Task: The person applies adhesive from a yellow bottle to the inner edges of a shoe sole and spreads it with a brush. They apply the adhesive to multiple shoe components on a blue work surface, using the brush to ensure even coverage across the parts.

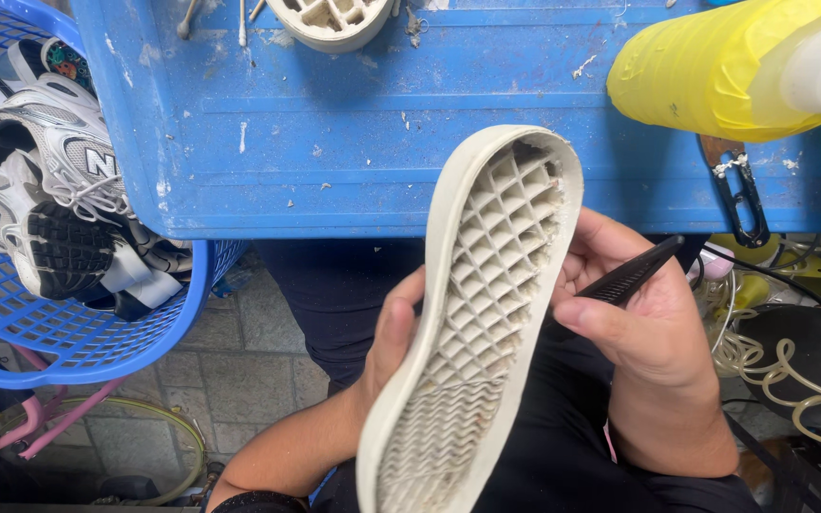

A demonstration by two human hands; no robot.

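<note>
The sole (472, 323), a cream rubber shoe bottom with a diamond lattice of open cells and a finer zigzag tread at its lower end, stands slanted over the person's lap, just below the near edge of the blue table (382, 142). The left hand (387, 351) is closed around the sole's left rim, thumb up along the edge, fingers hidden behind. The right hand (643, 313) is curled shut on a black ribbed tool (631, 275), whose tip points at the sole's right edge; fingers of this hand also lie against the sole's back.

On the table, above the sole, lie white crumbs and smears, another cream lattice piece (333, 19) at the far edge, a yellow plastic bottle (715, 66) to the right and black snips (741, 195) beneath it. Left of the table hangs a blue mesh basket (68, 332) holding grey-and-white sneakers (54, 180). Pale tubing (772, 366) coils right of the right hand.
</note>
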